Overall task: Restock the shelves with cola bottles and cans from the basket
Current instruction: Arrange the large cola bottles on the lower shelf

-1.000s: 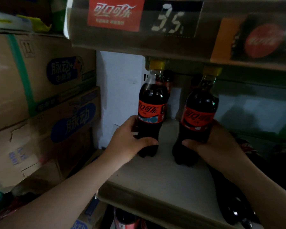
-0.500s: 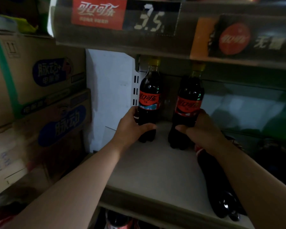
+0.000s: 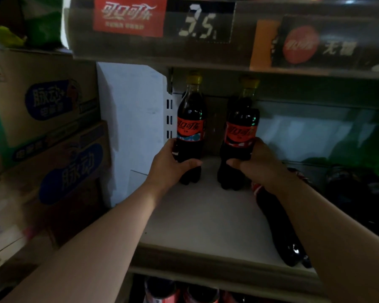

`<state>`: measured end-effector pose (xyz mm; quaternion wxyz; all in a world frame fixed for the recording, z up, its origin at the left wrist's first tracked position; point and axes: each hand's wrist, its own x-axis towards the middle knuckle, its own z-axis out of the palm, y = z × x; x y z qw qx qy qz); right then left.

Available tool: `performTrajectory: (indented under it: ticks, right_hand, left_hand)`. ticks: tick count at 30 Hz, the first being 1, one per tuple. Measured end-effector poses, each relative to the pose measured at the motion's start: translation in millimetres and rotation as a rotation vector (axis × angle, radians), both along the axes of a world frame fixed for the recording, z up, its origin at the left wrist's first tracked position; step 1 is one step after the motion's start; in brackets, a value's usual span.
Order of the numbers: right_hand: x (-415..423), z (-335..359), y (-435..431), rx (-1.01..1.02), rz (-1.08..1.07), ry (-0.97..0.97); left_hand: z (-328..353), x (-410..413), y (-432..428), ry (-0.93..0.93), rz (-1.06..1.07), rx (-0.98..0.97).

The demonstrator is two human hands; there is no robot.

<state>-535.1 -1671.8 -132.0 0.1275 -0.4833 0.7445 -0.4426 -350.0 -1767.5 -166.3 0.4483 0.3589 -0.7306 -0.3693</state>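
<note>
The light is dim, and the brightest surfaces are a pale shelf board (image 3: 206,215) in the middle and a white side panel (image 3: 131,127) standing at its left. A slotted metal upright (image 3: 169,119) runs along the panel's far edge. Above, nearer, the front rail of the upper shelf (image 3: 239,55) carries a red label (image 3: 129,17), a dark price tag (image 3: 198,24) reading 3.5 to its right, and an orange-and-black sign (image 3: 304,43) further right. On the left, two cardboard boxes with blue oval labels are stacked, the upper box (image 3: 42,101) on the lower box (image 3: 53,171), with green packaging (image 3: 42,20) on top. The back wall (image 3: 298,132) shows pale at the far right, beside a green sheen (image 3: 359,145)
</note>
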Motion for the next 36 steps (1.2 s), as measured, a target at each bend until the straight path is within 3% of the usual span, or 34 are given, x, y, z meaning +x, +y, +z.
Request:
performTrajectory:
  ticks: [26, 31, 36]
  right_hand:
    - [-1.2, 3.9, 2.9, -0.013, 0.059, 0.070]
    - [0.0, 5.7, 4.3, -0.002, 0.075, 0.032]
    - [-1.2, 24.4, 38.3, -0.019, 0.078, -0.144]
  left_hand:
    - [-7.4, -4.6, 2.4, 0.021, 0.112, -0.058]
    - [-6.3, -6.2, 7.7, -0.012, 0.115, -0.068]
    - [6.7, 2.9, 20.1, -0.085, 0.117, 0.025]
